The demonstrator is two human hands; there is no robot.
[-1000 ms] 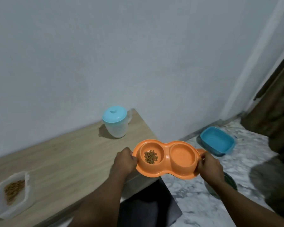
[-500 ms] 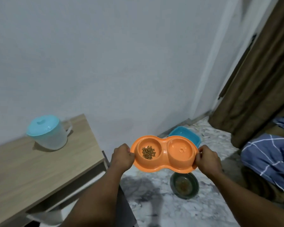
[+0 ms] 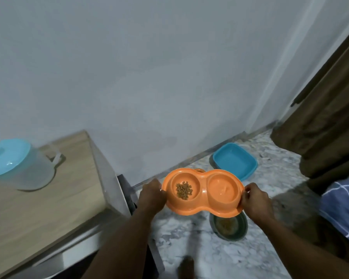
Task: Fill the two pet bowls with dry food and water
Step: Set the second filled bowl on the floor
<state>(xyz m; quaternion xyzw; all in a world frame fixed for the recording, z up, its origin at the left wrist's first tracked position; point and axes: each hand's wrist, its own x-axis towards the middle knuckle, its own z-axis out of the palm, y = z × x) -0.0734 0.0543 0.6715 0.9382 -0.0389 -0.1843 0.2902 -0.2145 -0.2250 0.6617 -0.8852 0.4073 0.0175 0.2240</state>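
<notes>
An orange double pet bowl (image 3: 199, 206) hangs in the air above the marble floor, held level. My left hand (image 3: 152, 195) grips its left end and my right hand (image 3: 255, 200) grips its right end. Brown dry food (image 3: 183, 190) lies in the left cup. The right cup (image 3: 224, 190) looks wet or holds clear water; I cannot tell which. A clear jug with a light blue lid (image 3: 14, 164) stands on the wooden table (image 3: 48, 208) at the left.
A dark green bowl (image 3: 230, 228) with some food sits on the floor under the orange bowl. A blue tray (image 3: 235, 161) lies by the wall. Brown curtains (image 3: 320, 117) hang at the right, above a blue checked cloth (image 3: 343, 206).
The view has swung from the table to the floor. Both hands have carried the orange bowl off the table's edge and lower, over the green bowl.
</notes>
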